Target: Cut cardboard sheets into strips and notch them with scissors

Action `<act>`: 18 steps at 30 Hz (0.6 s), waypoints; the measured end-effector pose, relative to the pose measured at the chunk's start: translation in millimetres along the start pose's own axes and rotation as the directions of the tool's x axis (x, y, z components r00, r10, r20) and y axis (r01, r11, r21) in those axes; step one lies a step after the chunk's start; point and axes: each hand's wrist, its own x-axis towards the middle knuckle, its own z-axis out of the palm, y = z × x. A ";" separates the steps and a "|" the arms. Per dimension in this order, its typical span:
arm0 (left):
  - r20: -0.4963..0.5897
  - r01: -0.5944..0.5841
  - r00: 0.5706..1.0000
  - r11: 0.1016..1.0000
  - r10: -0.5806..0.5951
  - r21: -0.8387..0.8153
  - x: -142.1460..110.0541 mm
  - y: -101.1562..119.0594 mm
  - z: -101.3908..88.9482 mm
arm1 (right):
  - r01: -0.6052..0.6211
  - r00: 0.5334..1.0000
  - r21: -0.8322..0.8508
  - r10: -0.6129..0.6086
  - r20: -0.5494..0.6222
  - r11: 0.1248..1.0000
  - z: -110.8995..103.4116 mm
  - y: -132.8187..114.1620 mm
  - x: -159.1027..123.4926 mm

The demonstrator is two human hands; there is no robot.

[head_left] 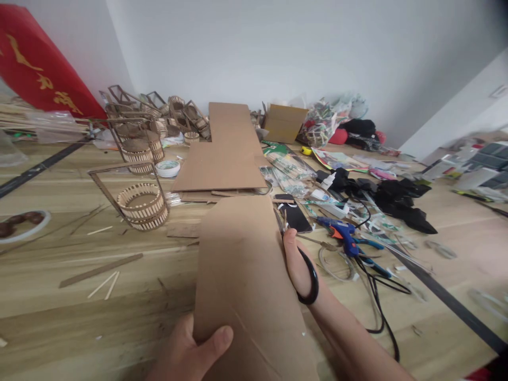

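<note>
My left hand (pixel 194 346) grips the near left edge of a brown cardboard sheet (pixel 242 264), thumb lying on top. My right hand (pixel 297 264) is closed in the black handles of a pair of scissors (pixel 307 275) at the sheet's right edge; the blades run along that edge toward the far end, mostly hidden by the cardboard. The sheet is held up over the wooden floor (pixel 79 296).
A bigger cardboard piece (pixel 226 153) lies beyond. Wooden stick baskets (pixel 143 203) stand at the left. A phone (pixel 296 214), a blue glue gun (pixel 343 233), black cables (pixel 377 296), a cardboard box (pixel 283 123) and loose sticks lie at the right and far side.
</note>
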 end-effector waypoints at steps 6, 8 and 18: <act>-0.017 -0.046 0.999 0.999 0.046 0.002 2.5 -2.3 -1.0 | -0.016 0.999 -0.029 0.014 -0.036 0.999 0.9 1.6 5.9; -0.010 -0.052 0.999 0.999 0.052 0.015 2.0 -2.1 -0.3 | -0.009 1.000 -0.023 0.008 -0.027 1.000 0.3 0.3 9.4; -0.023 -0.035 0.999 0.997 0.037 0.064 3.8 -4.1 -1.8 | -0.019 1.000 -0.068 0.018 -0.015 0.997 1.1 -3.1 15.5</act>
